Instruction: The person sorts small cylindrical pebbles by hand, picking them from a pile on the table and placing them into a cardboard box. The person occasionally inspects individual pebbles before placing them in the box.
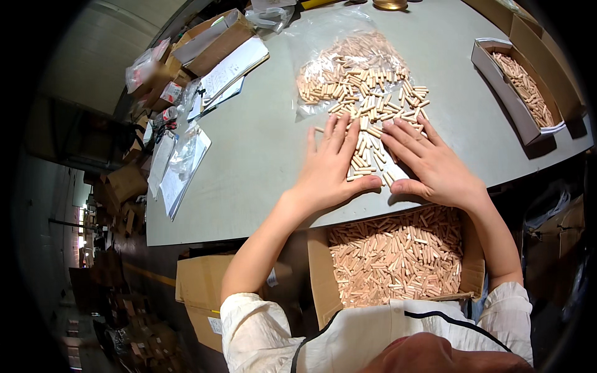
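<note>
Short wooden dowel pins (pixel 371 112) lie loose on the grey table (pixel 249 161), spilling from the mouth of a clear plastic bag (pixel 354 46) that holds many more. At the left side of the loose pins, my left hand (pixel 329 161) rests palm down with its fingers spread. My right hand (pixel 435 165) lies flat on their right side, fingers apart, its fingertips on some pins. A few pins sit between the two hands. Below the table's near edge, a cardboard box (pixel 320 267) full of the same pins stands against my body. What lies under my palms is hidden.
At the right stands a narrow open carton (pixel 497 71) part filled with pins. Clipped papers (pixel 233 68) and a bagged sheet (pixel 186 165) lie along the left edge, beside a cardboard box (pixel 214 43). Another closed carton (pixel 205 280) stands below the table, left.
</note>
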